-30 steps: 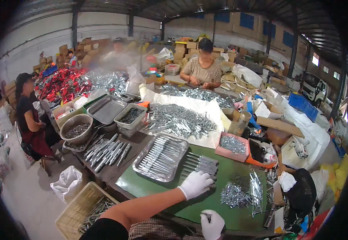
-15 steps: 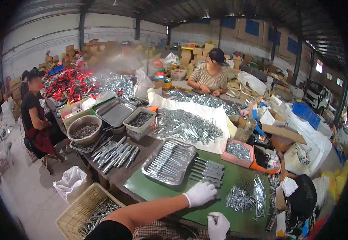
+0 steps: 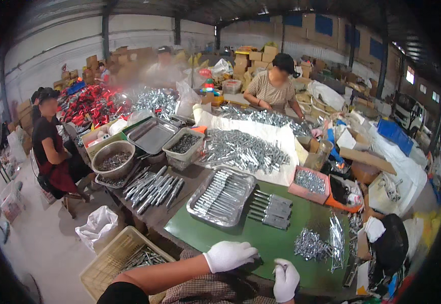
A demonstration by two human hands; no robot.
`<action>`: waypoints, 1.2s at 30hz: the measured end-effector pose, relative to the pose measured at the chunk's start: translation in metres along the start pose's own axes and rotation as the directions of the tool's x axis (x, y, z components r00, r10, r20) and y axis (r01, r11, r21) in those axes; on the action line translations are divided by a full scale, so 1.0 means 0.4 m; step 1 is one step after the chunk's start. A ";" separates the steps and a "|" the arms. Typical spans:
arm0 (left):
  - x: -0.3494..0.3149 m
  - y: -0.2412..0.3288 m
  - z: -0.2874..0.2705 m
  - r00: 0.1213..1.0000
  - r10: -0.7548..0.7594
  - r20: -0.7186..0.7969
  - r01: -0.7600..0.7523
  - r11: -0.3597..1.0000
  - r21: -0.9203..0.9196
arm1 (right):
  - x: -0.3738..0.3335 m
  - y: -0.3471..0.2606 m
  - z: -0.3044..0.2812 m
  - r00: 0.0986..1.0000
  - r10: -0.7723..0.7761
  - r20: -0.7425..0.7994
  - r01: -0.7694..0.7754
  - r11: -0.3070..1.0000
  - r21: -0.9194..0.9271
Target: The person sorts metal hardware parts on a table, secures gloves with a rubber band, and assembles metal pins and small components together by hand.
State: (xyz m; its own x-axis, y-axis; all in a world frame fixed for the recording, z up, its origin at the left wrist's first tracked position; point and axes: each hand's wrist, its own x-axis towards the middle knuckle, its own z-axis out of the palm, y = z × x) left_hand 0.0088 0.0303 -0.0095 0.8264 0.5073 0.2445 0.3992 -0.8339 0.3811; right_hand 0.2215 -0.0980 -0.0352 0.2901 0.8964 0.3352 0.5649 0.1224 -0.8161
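My left hand [image 3: 230,256], in a white glove, is over the near edge of the green tabletop [image 3: 210,230]. Its fingers are bent together at a small dark thing, too small to name. My right hand [image 3: 285,280], also gloved, is closed just to the right, its fingertips pinched together; what they hold, if anything, is hidden. Beyond them lies a row of metal rods with thick sleeves [image 3: 271,210]. Left of that row, a metal tray [image 3: 196,212] holds similar rods lined up. Small metal parts [image 3: 310,244] are heaped to the right, beside a bundle of thin rods [image 3: 337,243].
Thick metal tubes [image 3: 152,190] are piled at left, near a bowl of small parts [image 3: 113,161] and a plastic bin [image 3: 184,148]. A large metal heap lies on white cloth [image 3: 294,169]. A pink box [image 3: 309,188] stands right. A yellowish crate [image 3: 106,258] is below left. Other people work around.
My left hand has drawn back from the row of rods, toward me and to the left. My right hand stays near the front edge, fingers still closed. The view has shifted slightly.
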 end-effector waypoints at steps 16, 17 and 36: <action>0.018 0.065 0.066 0.973 0.099 -0.208 -0.087 0.994 0.066 | 0.010 0.013 0.018 0.998 -0.009 -0.060 0.016 0.993 0.120; 0.013 0.061 0.069 0.973 0.091 -0.211 -0.081 0.995 0.056 | 0.008 0.019 0.022 0.998 -0.017 -0.063 0.025 0.992 0.122; -0.014 0.069 0.086 0.896 0.099 -0.433 -0.070 0.994 0.084 | 0.016 -0.027 0.001 1.000 -0.003 -0.001 0.003 0.993 -0.120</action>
State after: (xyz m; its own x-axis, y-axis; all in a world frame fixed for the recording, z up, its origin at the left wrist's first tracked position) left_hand 0.0287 -0.0032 -0.0311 0.6077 0.4657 0.6432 0.3725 -0.8825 0.2871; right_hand 0.2169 -0.0934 -0.0245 0.2892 0.8955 0.3383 0.6545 0.0730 -0.7525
